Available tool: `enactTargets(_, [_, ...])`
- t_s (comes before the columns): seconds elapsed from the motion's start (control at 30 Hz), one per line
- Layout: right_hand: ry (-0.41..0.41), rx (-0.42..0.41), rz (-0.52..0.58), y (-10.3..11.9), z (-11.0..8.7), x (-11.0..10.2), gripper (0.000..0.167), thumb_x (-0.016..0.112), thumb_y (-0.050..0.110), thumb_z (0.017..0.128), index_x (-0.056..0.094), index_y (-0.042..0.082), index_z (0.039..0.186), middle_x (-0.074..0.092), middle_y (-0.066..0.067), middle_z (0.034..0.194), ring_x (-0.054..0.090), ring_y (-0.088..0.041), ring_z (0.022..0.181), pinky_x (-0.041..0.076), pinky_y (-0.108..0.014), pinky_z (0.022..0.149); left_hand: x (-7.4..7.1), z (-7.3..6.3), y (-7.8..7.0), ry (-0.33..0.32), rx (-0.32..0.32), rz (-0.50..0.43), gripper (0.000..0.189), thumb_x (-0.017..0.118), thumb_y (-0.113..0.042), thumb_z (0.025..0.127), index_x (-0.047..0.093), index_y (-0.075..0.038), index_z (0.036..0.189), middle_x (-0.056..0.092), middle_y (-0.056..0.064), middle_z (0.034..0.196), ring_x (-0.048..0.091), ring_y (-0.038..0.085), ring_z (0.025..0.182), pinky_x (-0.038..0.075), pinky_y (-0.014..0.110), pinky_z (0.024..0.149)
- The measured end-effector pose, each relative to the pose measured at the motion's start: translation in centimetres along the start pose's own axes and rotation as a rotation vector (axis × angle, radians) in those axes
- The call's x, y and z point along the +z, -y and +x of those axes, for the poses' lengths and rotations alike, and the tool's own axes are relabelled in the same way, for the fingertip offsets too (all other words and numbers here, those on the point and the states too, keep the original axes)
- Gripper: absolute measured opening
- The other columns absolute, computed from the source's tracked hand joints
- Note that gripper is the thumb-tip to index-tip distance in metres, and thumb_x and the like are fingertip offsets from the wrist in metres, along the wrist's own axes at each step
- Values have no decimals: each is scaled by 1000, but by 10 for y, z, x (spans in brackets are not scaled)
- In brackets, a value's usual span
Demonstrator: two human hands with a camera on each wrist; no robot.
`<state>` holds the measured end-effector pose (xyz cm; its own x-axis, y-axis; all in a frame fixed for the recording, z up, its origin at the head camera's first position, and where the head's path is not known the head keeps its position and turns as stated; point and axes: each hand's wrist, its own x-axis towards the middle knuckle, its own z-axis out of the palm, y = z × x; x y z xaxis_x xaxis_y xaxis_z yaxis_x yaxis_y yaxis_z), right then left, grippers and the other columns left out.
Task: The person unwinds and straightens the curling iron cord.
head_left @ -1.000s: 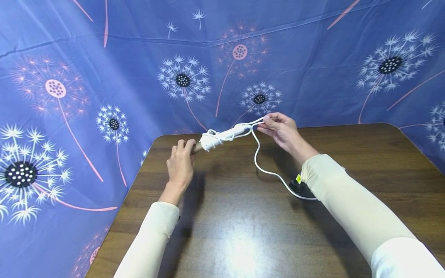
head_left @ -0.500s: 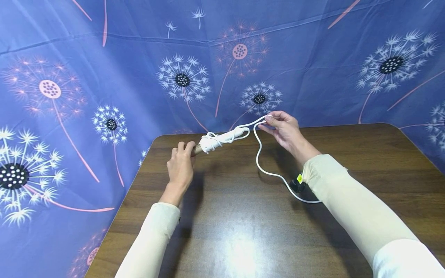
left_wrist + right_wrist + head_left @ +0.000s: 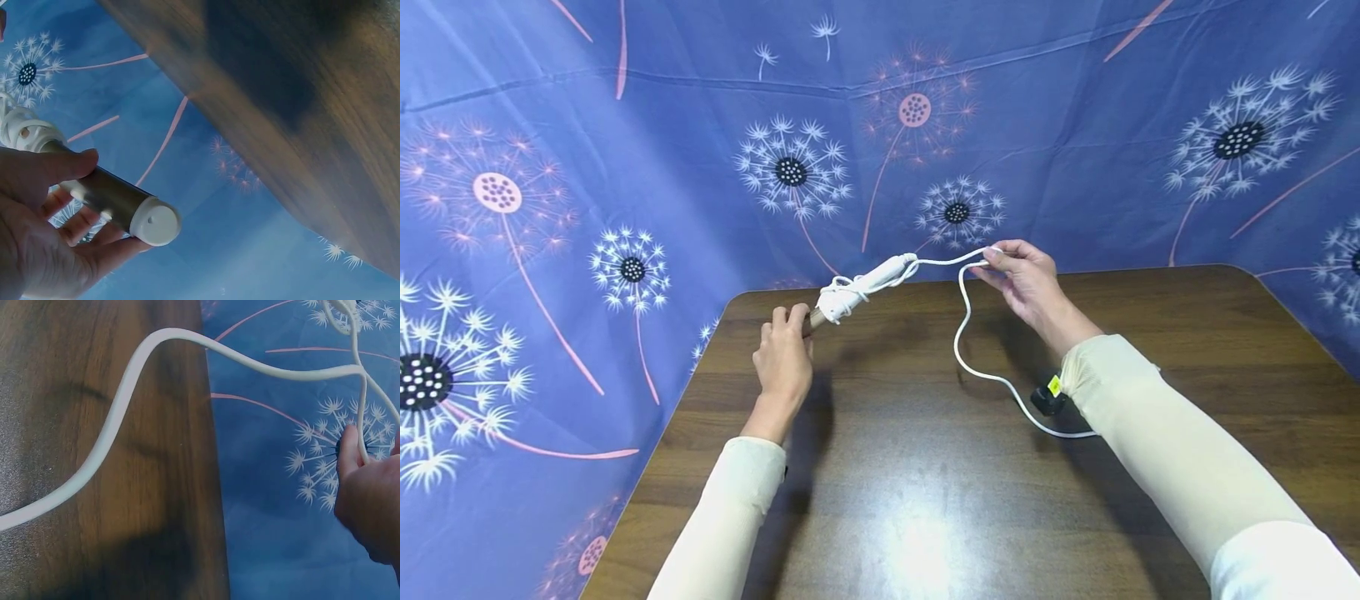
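My left hand (image 3: 782,358) grips a curling iron (image 3: 880,273) by its brown barrel (image 3: 112,197), thumb on one side and fingers round the other. A white cap closes the barrel's end in the left wrist view. The white handle slants up to the right, above the table. Loops of white cord (image 3: 112,422) are wound round the handle. To the right, my right hand (image 3: 1028,283) pinches a doubled part of the cord between thumb and fingers. From there the cord hangs down to the table and passes behind my right sleeve.
A black plug (image 3: 1047,400) with a yellow label lies on the brown wooden table (image 3: 880,433), beside my right sleeve. Behind the table and along its left side hangs a blue cloth (image 3: 1060,92) printed with dandelions.
My right hand has moved slightly right with the cord, while the curling iron has shifted a little left. The cord stretch between them has lengthened, and the loops near the handle's end look fewer.
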<state>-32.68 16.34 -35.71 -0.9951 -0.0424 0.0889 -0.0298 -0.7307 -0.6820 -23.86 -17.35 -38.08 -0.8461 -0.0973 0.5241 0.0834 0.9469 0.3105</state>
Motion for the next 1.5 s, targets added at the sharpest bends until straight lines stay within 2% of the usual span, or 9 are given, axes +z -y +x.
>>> enactTargets(0.23, [-140,-86,-16,8,0,-6,14,59,-18,83,59,-5,80,65,-13,75,67,-19,64,56,-40,78,-1,-1,2,-23,72,-49,42,73,1,80,58,-17,115,57,10,110,57,36,94,49,56,55])
enactTargets(0.4, [-226,-132,-4,17,3,-6,14,63,-18,81,58,-5,80,62,-12,79,68,-19,67,54,-41,81,1,0,4,-52,144,-61,43,72,3,78,59,-17,114,57,9,108,57,35,97,50,55,55])
enactTargets(0.6, [-265,-174,30,29,6,-7,14,60,-18,82,56,-5,80,62,-12,82,69,-20,71,53,-42,82,2,0,8,-58,185,-22,46,72,5,77,60,-18,114,56,9,106,56,35,99,51,55,57])
enactTargets(0.8, [-244,-176,65,36,7,-12,14,60,-19,82,56,-5,79,60,-13,84,68,-22,75,55,-41,80,4,0,13,-73,153,25,43,72,4,76,60,-17,112,56,11,104,57,39,96,50,56,60])
enactTargets(0.97, [-249,-179,110,40,6,-18,14,59,-20,82,55,-6,78,61,-14,82,67,-22,74,55,-43,78,5,0,14,-92,69,39,43,72,4,75,61,-14,112,57,14,107,57,41,91,49,56,56])
enactTargets(1.17, [-300,-176,106,41,4,-25,16,64,-19,79,55,-6,79,64,-14,79,69,-22,75,49,-44,87,3,0,13,-67,-15,25,44,73,1,78,58,-15,116,56,14,107,56,40,91,48,58,53])
enactTargets(1.3, [-338,-183,90,42,4,-29,19,66,-21,76,55,-5,78,64,-14,75,70,-22,72,50,-43,85,3,0,12,-67,-15,-3,44,72,1,80,57,-16,118,55,13,107,56,38,93,49,58,54])
enactTargets(1.5, [-379,-226,88,46,3,-34,18,60,-22,80,53,-6,78,64,-14,73,69,-21,66,55,-39,75,3,1,13,-106,54,-21,44,73,2,78,59,-16,115,55,12,105,57,38,95,49,56,53])
